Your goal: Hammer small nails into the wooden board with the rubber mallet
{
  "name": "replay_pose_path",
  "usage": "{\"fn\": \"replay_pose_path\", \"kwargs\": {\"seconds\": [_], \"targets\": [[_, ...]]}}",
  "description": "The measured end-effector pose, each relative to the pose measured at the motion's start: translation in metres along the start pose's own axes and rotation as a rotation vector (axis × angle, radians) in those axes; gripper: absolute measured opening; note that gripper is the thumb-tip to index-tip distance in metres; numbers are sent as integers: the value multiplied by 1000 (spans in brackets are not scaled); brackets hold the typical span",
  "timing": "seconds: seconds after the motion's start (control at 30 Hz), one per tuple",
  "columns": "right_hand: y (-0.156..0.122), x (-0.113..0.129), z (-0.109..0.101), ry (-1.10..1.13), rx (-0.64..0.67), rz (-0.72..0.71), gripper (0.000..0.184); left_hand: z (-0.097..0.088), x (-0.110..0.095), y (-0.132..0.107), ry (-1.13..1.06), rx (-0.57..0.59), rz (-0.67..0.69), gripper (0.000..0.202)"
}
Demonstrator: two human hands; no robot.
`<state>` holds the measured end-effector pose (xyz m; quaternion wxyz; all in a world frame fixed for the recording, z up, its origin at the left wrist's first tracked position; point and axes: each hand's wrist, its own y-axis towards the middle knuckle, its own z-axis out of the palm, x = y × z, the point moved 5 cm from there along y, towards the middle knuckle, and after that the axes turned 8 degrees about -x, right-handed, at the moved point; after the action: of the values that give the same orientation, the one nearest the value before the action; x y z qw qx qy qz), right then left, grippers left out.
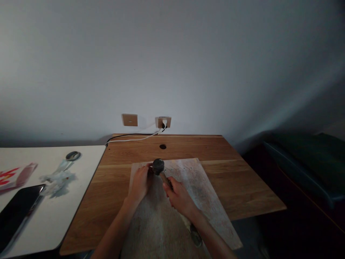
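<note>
A brown wooden tabletop [248, 190] with visible grain carries a worn, whitish rectangular board [207, 205], which reaches past the table's near edge and is cut off by the bottom of the view. Against the table's left edge stands a smooth white table [54, 226], where a flat, black, glossy rectangular object [20, 207] runs out of view at the left. Over the board, the two bare hands are apart from each other. The right hand [178, 198] is closed round the handle of a mallet-like tool with a dark rounded head [158, 166], above the board's far left part. The left hand [140, 185] is bent beside that head, near the board's far left corner; its fingertips are partly hidden, so whether they pinch anything, or touch the head, I cannot tell. The tool's long axis slants, head towards the far left, handle towards the near right. Below the right wrist, towards the board's near edge, shows a dark rounded piece [196, 237], partly covered by the forearm; whether it belongs to the tool is unclear. Tiny dark dots [184, 168] line the board's far edge.
</note>
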<state>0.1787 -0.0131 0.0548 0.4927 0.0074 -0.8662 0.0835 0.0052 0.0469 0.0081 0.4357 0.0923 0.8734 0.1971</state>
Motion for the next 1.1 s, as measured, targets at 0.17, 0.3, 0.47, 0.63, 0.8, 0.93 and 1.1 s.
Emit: {"fn": "replay_pose_path", "kwargs": {"seconds": [0.17,0.3,0.47,0.63,0.8,0.93,1.1], "targets": [[0,-12,-3,40,-2,17,31,0,-3,2,49,51,-60,39],[-13,-37,-28,89,-73,45,37,0,-7,5,78,52,-63,33],[-41,-68,-73,143,-216,104,40,-4,-18,6,144,-31,75,35],[-55,-84,-88,58,-244,143,41,8,-80,-17,212,125,498,21],[-56,-95,-92,-110,-410,78,42,42,-142,-66,326,413,911,13],[-55,-107,-88,-113,-409,88,49,62,-155,-84,433,442,1013,12],[-56,-109,-86,-96,-437,85,51,59,-157,-81,404,427,1014,10]]}}
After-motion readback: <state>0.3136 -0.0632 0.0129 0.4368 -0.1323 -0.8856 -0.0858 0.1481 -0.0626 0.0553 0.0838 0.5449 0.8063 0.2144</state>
